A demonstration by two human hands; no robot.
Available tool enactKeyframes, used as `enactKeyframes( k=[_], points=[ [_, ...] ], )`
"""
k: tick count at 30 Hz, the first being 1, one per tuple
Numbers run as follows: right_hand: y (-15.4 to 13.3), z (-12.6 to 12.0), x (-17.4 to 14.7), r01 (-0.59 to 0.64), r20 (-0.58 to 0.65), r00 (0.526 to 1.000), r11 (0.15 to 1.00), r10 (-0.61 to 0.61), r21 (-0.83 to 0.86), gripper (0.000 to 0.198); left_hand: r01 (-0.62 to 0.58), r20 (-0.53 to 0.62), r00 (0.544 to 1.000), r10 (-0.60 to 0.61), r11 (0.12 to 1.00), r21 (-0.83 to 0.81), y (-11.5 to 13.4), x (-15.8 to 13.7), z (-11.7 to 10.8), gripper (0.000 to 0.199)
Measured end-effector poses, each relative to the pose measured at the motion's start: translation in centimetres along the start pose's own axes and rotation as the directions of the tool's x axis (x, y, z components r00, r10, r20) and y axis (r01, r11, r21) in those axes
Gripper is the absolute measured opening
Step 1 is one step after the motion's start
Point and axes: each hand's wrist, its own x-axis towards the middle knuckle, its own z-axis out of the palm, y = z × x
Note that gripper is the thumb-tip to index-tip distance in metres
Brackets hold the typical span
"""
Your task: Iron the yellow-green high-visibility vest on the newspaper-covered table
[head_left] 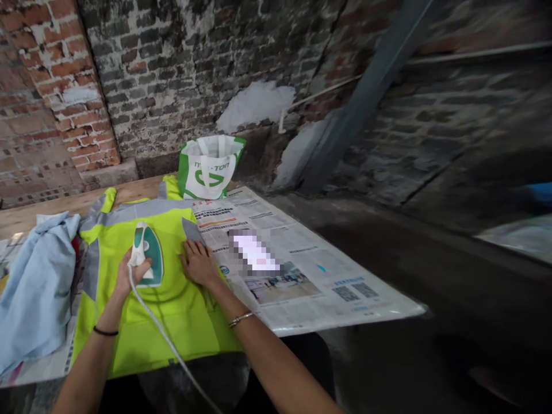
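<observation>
A neon yellow garment with grey bands (168,339) lies spread over the newspaper-covered table. My left hand (133,270) is wrapped round the handle of a green and white iron (156,260), which rests on the middle of the garment. Its pale cord (170,342) runs down toward the front edge. On the garment's right side, by a grey band, my right hand (199,261) lies flat with the fingers stretched out. The iron's soleplate is hidden beneath it.
Light blue cloth (41,287) lies bunched on the left. A green and white bag (210,169) stands at the back. A blurred-out, phone-like bright object (255,252) lies on the newspaper (302,313) to the right. Beyond is a brick wall (164,86) with a slanted grey beam (371,92).
</observation>
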Motion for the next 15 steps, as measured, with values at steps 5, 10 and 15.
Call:
enactKeyframes(
  k=[5, 10, 15],
  points=[
    [0.1, 0.0, 0.0, 0.015, -0.013, 1.0, 1.0, -0.015, -0.025, 0.059, 0.006, -0.092, 0.996, -0.007, 1.0, -0.01, 0.9, 5.2, 1.3, 0.031],
    [-0.1, -0.3, 0.0, 0.008, 0.005, 1.0, 1.0, -0.007, -0.022, 0.059, -0.016, -0.104, 0.995, 0.013, 1.0, -0.023, 0.5, 3.9, 1.0, 0.035],
    [-0.2, -0.5, 0.1, -0.007, -0.003, 1.0, 1.0, 0.007, -0.002, 0.059, -0.045, -0.003, 0.999, 0.045, 0.999, -0.013, -0.6, -1.4, -0.6, 0.036]
  ],
)
